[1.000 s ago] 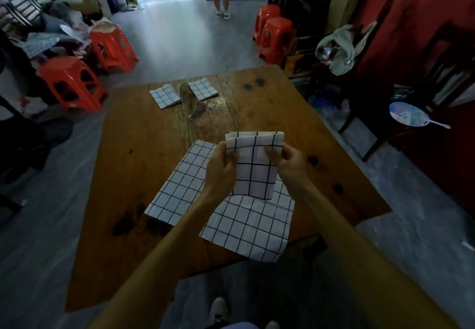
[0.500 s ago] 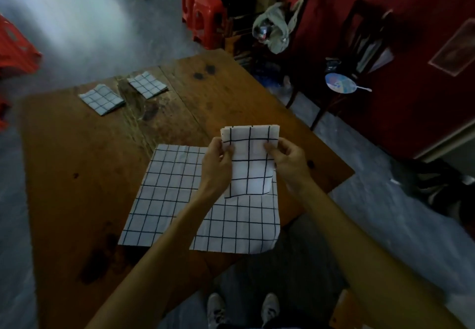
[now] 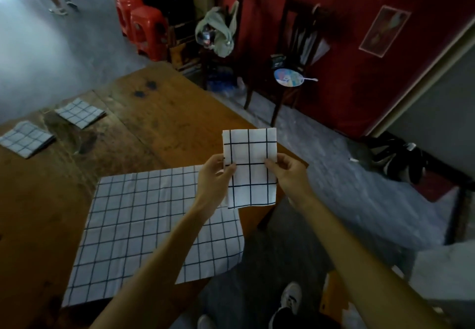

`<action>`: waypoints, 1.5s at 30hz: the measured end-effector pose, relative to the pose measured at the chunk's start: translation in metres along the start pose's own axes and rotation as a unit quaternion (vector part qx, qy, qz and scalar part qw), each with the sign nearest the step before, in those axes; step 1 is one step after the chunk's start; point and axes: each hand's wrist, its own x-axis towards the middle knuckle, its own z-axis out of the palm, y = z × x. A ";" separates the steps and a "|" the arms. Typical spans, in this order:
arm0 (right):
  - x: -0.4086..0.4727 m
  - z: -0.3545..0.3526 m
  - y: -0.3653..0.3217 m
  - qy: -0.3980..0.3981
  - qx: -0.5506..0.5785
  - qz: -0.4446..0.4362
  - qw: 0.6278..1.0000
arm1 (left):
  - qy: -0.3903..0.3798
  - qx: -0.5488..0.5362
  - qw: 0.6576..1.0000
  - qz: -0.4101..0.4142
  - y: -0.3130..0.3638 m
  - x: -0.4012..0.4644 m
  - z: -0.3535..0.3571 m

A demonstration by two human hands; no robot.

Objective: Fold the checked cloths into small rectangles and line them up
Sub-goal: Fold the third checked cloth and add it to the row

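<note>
Both hands are up over the table's (image 3: 167, 112) near edge: left hand (image 3: 214, 182) and right hand (image 3: 289, 174) each pinch a side of the folded checked cloth (image 3: 250, 168). An unfolded cloth (image 3: 144, 220) lies flat below, with two folded ones (image 3: 27, 138) (image 3: 79, 112) at the far end.

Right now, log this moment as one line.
left hand: pinches folded cloth | right hand: pinches same | two folded cloths on table
</note>
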 end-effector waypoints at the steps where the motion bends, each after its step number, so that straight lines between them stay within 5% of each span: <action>1: 0.005 -0.013 0.000 0.004 -0.001 -0.003 1.000 | -0.006 -0.002 1.000 -0.002 0.003 0.003 0.013; 21: 0.154 -0.312 -0.055 0.041 0.047 -0.063 0.996 | -0.027 0.053 0.997 0.045 0.099 0.112 0.327; 37: 0.381 -0.315 -0.087 -0.034 -0.010 -0.060 0.998 | 0.039 -0.054 0.997 0.036 0.079 0.320 0.367; 45: 0.502 -0.271 -0.105 -0.148 -0.030 -0.046 0.987 | 0.136 -0.090 0.987 0.009 0.078 0.404 0.351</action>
